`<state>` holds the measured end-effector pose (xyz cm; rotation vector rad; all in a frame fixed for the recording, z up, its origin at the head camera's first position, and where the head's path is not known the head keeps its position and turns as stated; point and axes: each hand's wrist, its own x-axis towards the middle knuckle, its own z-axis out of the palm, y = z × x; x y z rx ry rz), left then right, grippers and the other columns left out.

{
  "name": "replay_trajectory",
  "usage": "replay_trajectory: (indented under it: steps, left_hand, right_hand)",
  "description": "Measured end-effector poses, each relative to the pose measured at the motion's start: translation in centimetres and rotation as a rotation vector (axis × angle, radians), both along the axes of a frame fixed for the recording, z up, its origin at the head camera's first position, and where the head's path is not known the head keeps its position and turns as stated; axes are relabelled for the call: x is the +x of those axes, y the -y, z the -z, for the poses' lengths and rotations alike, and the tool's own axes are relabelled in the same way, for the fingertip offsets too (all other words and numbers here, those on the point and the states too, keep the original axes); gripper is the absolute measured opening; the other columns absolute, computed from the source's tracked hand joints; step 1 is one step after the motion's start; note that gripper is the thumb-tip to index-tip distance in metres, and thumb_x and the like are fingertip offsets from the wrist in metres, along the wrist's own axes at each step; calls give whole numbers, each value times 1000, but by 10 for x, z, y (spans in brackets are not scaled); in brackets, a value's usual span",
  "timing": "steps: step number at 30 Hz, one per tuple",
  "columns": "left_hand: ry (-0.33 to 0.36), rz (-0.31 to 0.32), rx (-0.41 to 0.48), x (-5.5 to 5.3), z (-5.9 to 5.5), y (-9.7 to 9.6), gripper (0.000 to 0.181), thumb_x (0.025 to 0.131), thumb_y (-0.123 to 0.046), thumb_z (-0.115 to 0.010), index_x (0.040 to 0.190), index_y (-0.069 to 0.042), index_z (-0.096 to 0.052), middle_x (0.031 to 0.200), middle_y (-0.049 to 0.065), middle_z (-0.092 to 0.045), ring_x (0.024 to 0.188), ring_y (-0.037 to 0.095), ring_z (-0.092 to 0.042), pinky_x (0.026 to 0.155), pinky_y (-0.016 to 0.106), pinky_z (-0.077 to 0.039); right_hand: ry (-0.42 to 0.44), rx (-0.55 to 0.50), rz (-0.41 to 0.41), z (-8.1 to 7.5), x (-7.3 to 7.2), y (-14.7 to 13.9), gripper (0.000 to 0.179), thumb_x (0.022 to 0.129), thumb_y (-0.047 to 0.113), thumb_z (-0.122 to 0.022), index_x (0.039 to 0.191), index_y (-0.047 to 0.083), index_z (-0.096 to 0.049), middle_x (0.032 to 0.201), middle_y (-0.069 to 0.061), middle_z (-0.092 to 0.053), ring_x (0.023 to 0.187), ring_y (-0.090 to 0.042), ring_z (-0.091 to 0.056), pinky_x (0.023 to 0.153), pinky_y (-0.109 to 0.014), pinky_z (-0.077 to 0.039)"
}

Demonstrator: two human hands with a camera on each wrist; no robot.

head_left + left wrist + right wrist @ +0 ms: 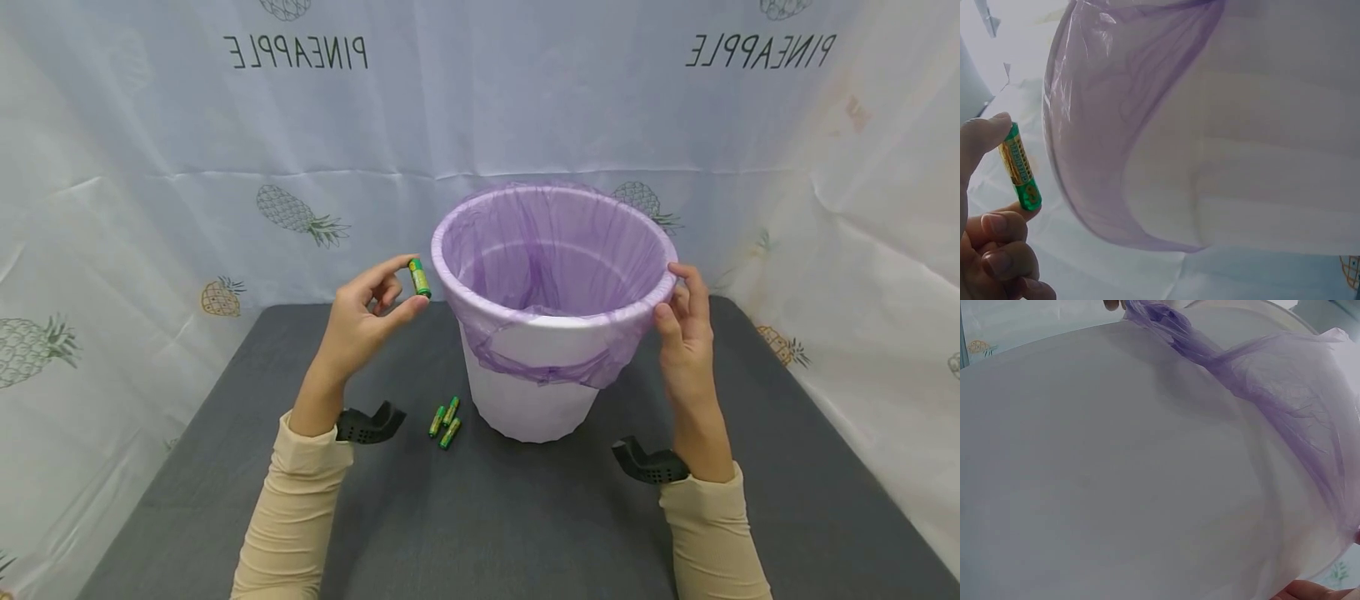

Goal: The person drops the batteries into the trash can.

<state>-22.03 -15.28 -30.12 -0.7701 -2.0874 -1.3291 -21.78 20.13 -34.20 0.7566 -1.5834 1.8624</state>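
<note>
Left hand (363, 315), half-open, pinches green-and-gold cylindrical battery (420, 277) by ends — just outside white plastic bin (525, 404). Purple translucent bag (558, 267) folds over rim (555, 322); right hand (690, 342) grips there, likely steadying bin — three more batteries (450, 433) near base.

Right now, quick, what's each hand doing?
Left hand: closed in a pinch, holding one green battery between thumb and finger.
Right hand: closed on the rim, holding the white bin.
</note>
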Motion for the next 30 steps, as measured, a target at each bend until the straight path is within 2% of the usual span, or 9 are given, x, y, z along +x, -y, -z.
replay_trajectory:
  steps: [7,12,17,24,30]
  left_hand:
    - [21,-24,-15,1,-13,-11,44,79,-2,-74,122,-1,-62,73,-2,-35,65,5,-31,57,19,-26]
    - [21,-7,-16,-1,-20,-20,41,84,-10,-73,122,-1,-62,73,0,-35,64,4,-30,57,19,-26]
    - [35,12,-19,-5,-20,-28,45,86,-21,-73,123,1,-62,72,0,-34,63,3,-29,58,18,-26]
    - [107,-26,-36,-7,-20,-34,40,84,-5,-72,123,2,-62,73,1,-36,63,5,-29,58,19,-26]
    - [139,-12,-43,-10,-17,-34,35,87,-6,-68,122,1,-62,74,0,-36,64,4,-31,58,18,-27]
  right_hand:
    - [2,-1,-2,1,0,0,38,99,17,-51,136,17,-43,110,2,-57,96,-6,-53,87,-18,-40]
    - [-2,3,-6,1,0,0,38,100,17,-51,137,17,-43,110,2,-57,98,-6,-53,88,-19,-40]
    - [-3,9,-4,1,0,-1,38,100,16,-50,137,17,-42,110,2,-57,98,-6,-53,88,-19,-40]
    - [1,6,-12,0,1,-1,38,100,16,-50,137,17,-43,112,2,-57,98,-5,-53,88,-18,-41]
    - [-8,12,-10,1,1,0,38,100,17,-51,137,17,-42,111,3,-56,97,-5,-53,87,-18,-41]
